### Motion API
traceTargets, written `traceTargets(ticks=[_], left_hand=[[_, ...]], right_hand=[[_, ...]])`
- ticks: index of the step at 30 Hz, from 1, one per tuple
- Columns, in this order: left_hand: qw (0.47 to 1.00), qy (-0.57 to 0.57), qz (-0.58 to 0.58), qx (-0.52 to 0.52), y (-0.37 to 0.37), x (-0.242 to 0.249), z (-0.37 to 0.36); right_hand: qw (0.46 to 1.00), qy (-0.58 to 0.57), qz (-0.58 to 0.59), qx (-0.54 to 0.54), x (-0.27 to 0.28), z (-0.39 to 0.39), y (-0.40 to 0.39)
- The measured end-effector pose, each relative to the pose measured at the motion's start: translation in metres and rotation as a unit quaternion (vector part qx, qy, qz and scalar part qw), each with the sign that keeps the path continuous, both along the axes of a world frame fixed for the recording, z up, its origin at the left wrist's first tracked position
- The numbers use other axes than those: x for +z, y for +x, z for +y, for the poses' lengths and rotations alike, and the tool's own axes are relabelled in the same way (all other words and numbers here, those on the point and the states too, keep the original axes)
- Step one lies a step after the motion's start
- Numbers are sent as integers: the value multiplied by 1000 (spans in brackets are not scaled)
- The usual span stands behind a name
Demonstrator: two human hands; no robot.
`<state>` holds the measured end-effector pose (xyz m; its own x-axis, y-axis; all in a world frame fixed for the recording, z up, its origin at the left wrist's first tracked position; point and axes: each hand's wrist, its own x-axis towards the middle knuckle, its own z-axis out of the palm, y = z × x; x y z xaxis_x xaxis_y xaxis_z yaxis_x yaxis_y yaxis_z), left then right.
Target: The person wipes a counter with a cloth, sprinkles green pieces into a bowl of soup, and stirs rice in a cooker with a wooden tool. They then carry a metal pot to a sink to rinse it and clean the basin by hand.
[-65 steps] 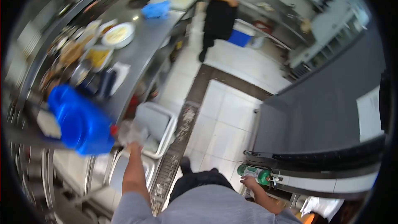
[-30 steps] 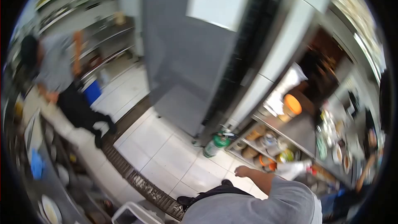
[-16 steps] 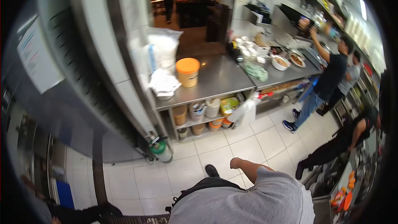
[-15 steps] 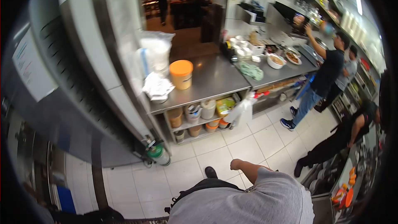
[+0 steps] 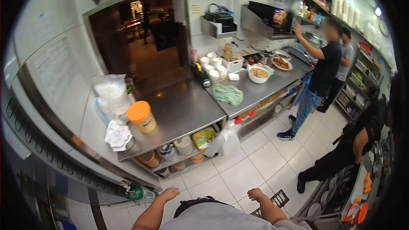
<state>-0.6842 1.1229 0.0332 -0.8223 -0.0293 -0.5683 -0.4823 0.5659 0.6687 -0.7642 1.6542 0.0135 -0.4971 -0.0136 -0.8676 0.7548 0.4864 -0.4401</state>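
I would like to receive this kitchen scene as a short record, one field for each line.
left hand: empty, near the green cylinder
right hand: empty, above the floor, near the drain grate
near counter: tub with orange lid, papers beside it
far counter: green cloth, cups, bowl and plate with food
co-workers: three, at the right; one in jeans raises a hand to the screen

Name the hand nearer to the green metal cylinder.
Left. The left hand is just right of the green metal cylinder in the picture, apart from it; the right hand is much farther right.
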Motion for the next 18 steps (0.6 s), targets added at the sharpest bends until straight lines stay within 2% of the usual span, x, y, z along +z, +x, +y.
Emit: traceTargets(ticks=[4,6,8,14,15,16,17,18], left_hand=[[986,-56,62,-141,-87,51,34],[982,-110,61,-143,-112,77,40],[980,-119,60,-144,-137,83,43],[991,-45,58,-114,-254,64,86],[993,-21,62,-102,-284,82,106],[985,-23,122,-116,-312,121,135],[979,-38,153,-129,-349,122,147],[978,2,176,-111,-381,132,162]], right_hand=[[990,-52,53,-120,23,9,3],[986,-85,46,-138,33,11,-3],[984,-95,28,-148,37,20,-15],[965,-111,56,-233,55,76,-84],[956,-107,74,-263,54,87,-99],[949,-97,87,-286,51,99,-110],[948,-97,88,-290,47,108,-119],[943,-73,81,-314,35,119,-123]])
